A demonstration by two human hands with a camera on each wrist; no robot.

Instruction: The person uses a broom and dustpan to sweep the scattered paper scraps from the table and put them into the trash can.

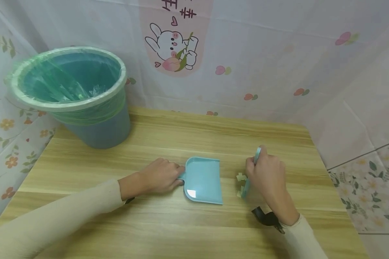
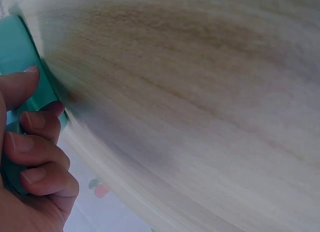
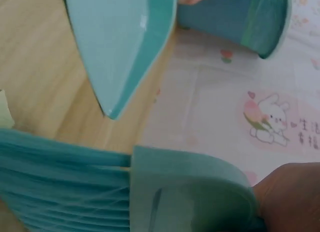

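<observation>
A light-blue dustpan [image 1: 203, 181] lies on the wooden table with its wide edge facing right. My left hand [image 1: 162, 175] grips its short handle, with curled fingers showing in the left wrist view. To the right, my right hand [image 1: 269, 176] holds a matching blue hand brush [image 1: 247, 187] whose bristles [image 3: 65, 184] fill the lower left of the right wrist view. Small pale-yellow pieces [image 1: 241, 177] lie just left of the brush, apart from the dustpan. The hand covers most of the brush handle in the head view.
A blue-grey bin [image 1: 100, 131] with a green bag liner stands at the table's back left. A patterned white curtain [image 1: 262, 64] hangs behind the wooden table [image 1: 181, 233]. A black strap [image 1: 267, 217] shows at my right wrist.
</observation>
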